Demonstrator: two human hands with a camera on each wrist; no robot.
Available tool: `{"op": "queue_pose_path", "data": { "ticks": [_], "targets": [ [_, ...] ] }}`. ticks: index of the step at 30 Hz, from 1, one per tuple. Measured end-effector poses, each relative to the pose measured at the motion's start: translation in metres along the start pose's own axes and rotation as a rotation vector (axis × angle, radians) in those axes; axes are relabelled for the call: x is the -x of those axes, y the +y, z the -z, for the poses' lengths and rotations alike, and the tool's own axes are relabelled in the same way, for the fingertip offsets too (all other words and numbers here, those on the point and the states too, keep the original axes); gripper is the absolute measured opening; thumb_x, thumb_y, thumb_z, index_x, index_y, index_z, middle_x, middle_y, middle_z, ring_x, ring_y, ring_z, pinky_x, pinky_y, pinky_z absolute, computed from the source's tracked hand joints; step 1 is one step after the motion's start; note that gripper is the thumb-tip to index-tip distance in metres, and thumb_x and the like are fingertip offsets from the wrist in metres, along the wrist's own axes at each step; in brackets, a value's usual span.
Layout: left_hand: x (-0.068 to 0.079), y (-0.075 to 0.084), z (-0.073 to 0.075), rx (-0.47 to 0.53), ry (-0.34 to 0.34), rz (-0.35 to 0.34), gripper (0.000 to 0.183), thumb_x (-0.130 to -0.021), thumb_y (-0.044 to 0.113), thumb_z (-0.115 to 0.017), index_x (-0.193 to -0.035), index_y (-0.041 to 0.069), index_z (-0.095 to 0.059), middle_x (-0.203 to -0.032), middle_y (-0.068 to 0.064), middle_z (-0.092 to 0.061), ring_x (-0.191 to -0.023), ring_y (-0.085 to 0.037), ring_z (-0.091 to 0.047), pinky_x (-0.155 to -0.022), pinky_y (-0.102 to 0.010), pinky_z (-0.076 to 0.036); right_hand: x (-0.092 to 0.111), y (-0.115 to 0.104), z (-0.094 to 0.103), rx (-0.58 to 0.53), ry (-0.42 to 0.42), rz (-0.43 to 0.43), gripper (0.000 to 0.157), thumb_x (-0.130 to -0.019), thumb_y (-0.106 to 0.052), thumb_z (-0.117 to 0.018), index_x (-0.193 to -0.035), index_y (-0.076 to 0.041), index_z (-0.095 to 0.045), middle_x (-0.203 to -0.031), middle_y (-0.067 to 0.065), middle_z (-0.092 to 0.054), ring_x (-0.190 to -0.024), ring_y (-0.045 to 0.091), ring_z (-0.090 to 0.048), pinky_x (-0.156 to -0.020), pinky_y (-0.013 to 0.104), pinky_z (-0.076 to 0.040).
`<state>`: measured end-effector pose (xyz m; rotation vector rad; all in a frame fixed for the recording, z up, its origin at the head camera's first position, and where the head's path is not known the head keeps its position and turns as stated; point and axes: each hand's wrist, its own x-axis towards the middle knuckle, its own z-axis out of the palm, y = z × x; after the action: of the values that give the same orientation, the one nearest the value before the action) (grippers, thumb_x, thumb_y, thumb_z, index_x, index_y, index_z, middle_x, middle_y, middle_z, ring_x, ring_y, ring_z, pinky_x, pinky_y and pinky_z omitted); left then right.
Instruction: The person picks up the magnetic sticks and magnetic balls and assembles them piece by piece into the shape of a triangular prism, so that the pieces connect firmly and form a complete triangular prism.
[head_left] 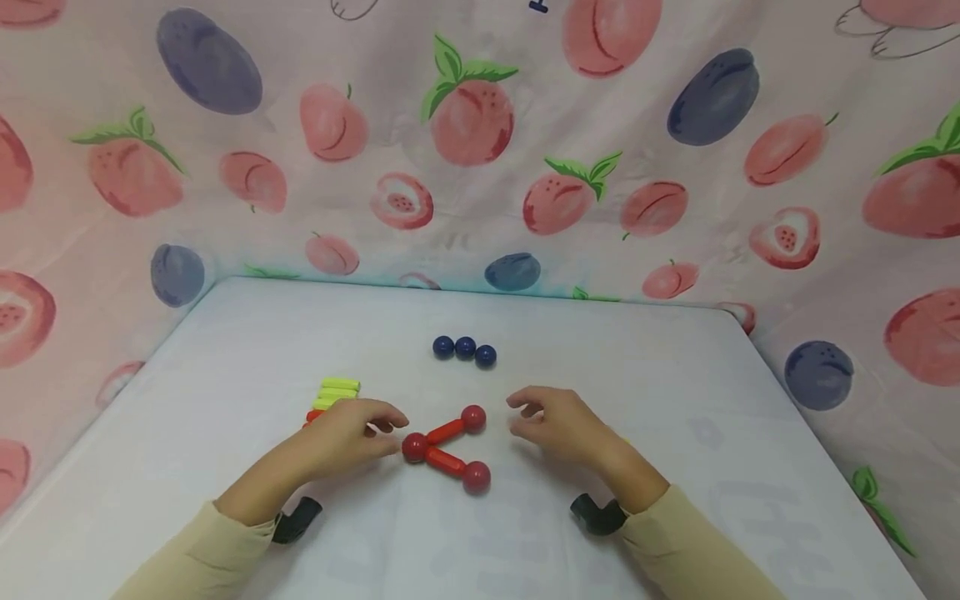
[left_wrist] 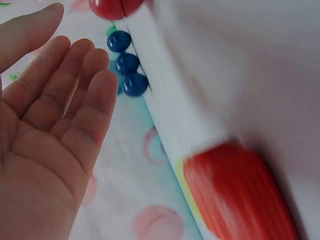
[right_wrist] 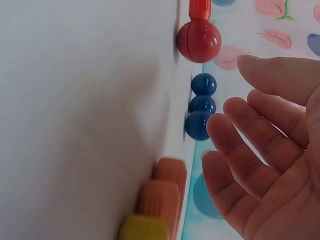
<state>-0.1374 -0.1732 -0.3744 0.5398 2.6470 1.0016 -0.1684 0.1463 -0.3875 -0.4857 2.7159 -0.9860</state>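
V-shaped piece: three red balls joined by two red rods (head_left: 447, 462), lying on the counter (head_left: 645, 358) between the two hands; the joining ball (head_left: 415, 447) is toward the left hand, and the end balls (head_left: 473, 418) (head_left: 476, 477) face the right.
Left hand (head_left: 348, 433): spread, thumb apart from the gently bent fingers, palm bare; its tips are just beside the joining ball, and I cannot tell whether they touch it.
Right hand (head_left: 562, 421): spread as well, fingers loosely bent, thumb apart and palm bare; it hovers near the two end balls with a gap between.
Blue balls (head_left: 465, 347): three in a short row beyond the V-shaped piece, the rightmost slightly nearer the person.
Yellow-green bars (head_left: 339, 387): a stack side by side, just beyond the left hand.
Red bars (head_left: 313, 416): next to those, mostly hidden by the left hand in the head view; the left wrist view shows them large and blurred.
Orange bars (right_wrist: 167, 185): on the right hand's side, seen in the right wrist view, with a yellow bar (right_wrist: 144, 229) in front.
Sleeves (head_left: 206, 550): beige, with a black fitting (head_left: 298, 521) at each wrist.
Backdrop (head_left: 405, 125): pale cloth printed with peaches and blue plums.
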Motion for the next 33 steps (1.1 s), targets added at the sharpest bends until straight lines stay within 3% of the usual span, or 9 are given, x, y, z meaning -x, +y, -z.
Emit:
{"op": "queue_pose_path", "data": {
  "ticks": [10,15,33],
  "targets": [
    [0.036,-0.025,0.017,-0.115,0.062,-0.015,0.027,-0.086,0.017,-0.079,-0.112,0.012,-0.073,-0.100,0.007,-0.068,-0.089,-0.012,-0.061,-0.081,-0.035,-0.055,-0.014,-0.015,-0.009,0.010,-0.050,0.025,0.035,-0.092,-0.019,-0.073,-0.126,-0.016,-0.069,-0.120,-0.002,-0.067,-0.107,0.019,-0.062,-0.084,0.034,-0.055],
    [0.047,-0.035,0.022,-0.128,0.075,0.026,0.027,-0.085,0.016,-0.080,-0.110,0.012,-0.073,-0.100,0.007,-0.068,-0.092,-0.014,-0.062,-0.085,-0.041,-0.055,-0.020,-0.021,-0.014,0.008,-0.082,0.058,0.036,-0.092,-0.017,-0.073,-0.127,-0.013,-0.068,-0.122,0.001,-0.066,-0.109,0.022,-0.062,-0.084,0.034,-0.055],
    [0.060,-0.051,0.030,-0.141,0.032,0.159,0.020,-0.083,0.014,-0.081,-0.102,0.014,-0.073,-0.098,0.003,-0.069,-0.090,-0.018,-0.061,-0.082,-0.042,-0.056,-0.028,-0.026,-0.028,0.035,-0.127,0.052,0.036,-0.093,-0.011,-0.070,-0.128,-0.012,-0.067,-0.117,0.000,-0.068,-0.115,0.024,-0.061,-0.095,0.041,-0.053]
  ]
}}
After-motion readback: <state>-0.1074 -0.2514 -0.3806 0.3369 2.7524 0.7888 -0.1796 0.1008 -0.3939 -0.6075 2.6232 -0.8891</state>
